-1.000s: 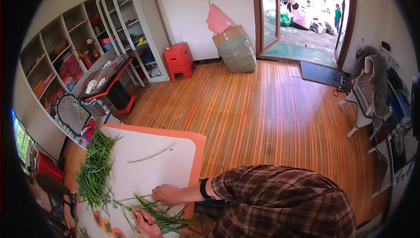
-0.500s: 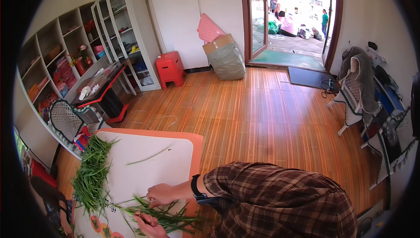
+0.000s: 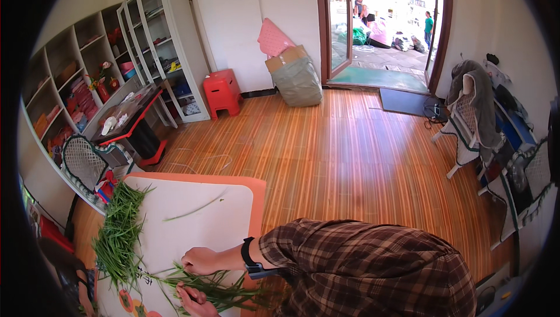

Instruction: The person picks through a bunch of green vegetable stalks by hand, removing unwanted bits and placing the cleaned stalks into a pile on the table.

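My right hand (image 3: 200, 260), in a plaid sleeve with a black watch (image 3: 253, 261), comes in from the right with its fingers closed over loose chives (image 3: 224, 288). What its fingertips pinch is too small to make out. Below it, my left hand (image 3: 195, 302) is turned partly palm up, its curled fingers closed on some of these long green stalks. A large heap of chives (image 3: 119, 232) covers the left side of the white table (image 3: 192, 212). One single stalk (image 3: 195, 206) lies apart farther back on the tabletop.
Another person's hand (image 3: 86, 305) shows at the lower left beside the table. Beyond stand a red stool (image 3: 222, 92), a wrapped carton (image 3: 296, 81) and a glass cabinet (image 3: 169, 48). White chairs (image 3: 466, 124) line the right wall. A doorway opens at the back.
My right hand has shifted left along the chives, its fingers now more tightly curled. My left hand has moved slightly left. The whole view has also shifted a little.
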A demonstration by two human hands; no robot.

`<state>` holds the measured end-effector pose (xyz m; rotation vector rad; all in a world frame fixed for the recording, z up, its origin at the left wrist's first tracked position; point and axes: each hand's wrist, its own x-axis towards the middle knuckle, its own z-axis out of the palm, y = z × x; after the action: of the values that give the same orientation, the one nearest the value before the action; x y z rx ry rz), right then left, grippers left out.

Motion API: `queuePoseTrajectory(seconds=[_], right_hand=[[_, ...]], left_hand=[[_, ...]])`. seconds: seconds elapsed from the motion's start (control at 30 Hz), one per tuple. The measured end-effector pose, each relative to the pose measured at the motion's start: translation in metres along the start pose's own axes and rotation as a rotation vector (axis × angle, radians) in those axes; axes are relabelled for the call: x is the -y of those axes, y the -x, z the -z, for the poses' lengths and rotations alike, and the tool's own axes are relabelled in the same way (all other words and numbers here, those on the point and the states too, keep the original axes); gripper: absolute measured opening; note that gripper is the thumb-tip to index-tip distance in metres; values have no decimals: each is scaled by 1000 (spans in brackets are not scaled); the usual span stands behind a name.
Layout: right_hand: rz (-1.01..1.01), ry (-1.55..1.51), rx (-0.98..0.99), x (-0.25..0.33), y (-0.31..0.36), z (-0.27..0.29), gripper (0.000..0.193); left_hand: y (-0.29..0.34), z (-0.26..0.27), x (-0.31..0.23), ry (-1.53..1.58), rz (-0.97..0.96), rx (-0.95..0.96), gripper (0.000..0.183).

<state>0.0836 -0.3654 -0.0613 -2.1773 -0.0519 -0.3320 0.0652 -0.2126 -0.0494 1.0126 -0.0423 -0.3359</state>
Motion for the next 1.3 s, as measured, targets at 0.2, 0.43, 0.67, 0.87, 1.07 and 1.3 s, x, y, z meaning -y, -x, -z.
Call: queuePoseTrajectory(seconds=[0.2,0.43,0.67,0.87,1.07,1.3], right_hand=[[-1,-561,-10,14,7,14,18],[119,-353,138,27,34,10,20],[-9,-529,245,36,42,9,21],[-242,-499,313,13,53,20,31],[-165,-597,205,11,37,28,33],[-162,-731,243,44,14,28,21]], left_hand=[[0,-4,-3,-67,4,-116,20],[-2,-11,6,-135,26,-310,26],[-5,0,7,-109,-112,-177,22],[-13,-2,16,3,-75,19,7],[-2,6,0,5,-34,175,11],[0,2,0,-29,78,204,9]])
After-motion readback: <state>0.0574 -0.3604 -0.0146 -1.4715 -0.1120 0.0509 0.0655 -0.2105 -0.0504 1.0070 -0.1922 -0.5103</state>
